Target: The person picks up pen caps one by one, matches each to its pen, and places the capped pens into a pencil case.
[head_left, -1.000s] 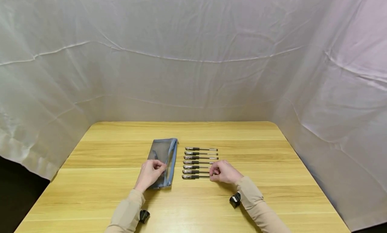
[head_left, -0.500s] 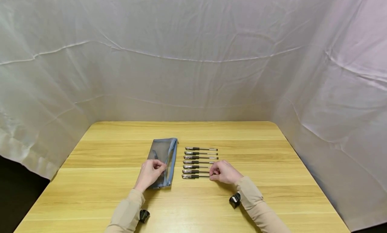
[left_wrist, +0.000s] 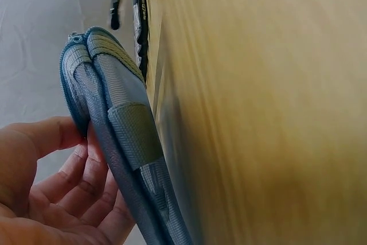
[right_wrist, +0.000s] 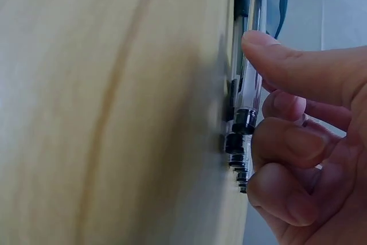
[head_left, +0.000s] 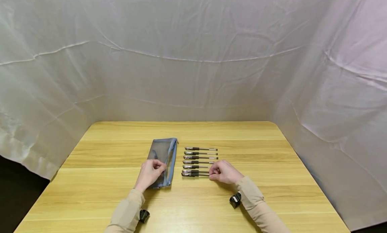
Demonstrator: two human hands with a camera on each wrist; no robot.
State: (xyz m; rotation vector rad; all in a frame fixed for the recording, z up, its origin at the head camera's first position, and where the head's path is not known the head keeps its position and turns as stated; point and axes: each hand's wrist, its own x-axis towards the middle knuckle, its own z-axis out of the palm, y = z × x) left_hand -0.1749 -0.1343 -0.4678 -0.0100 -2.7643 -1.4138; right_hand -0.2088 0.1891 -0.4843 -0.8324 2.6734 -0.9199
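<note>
A blue-grey mesh zip pouch lies left of a column of black-and-clear pens. My left hand pinches the edge of the pouch's opening between thumb and finger; in the left wrist view the mesh pouch stands partly raised there. With thumb and curled fingers, my right hand pinches the clear barrel of the nearest pen. The right wrist view shows that pen slightly above the others, its black end cap toward my wrist.
The wooden table has a grey curtain round its back and sides. A black wrist device sits at my right cuff, another black device at the left.
The nearest pen has risen slightly off the table and shifted toward the pen beside it, in my right hand's pinch. My left hand and the pouch have stayed put.
</note>
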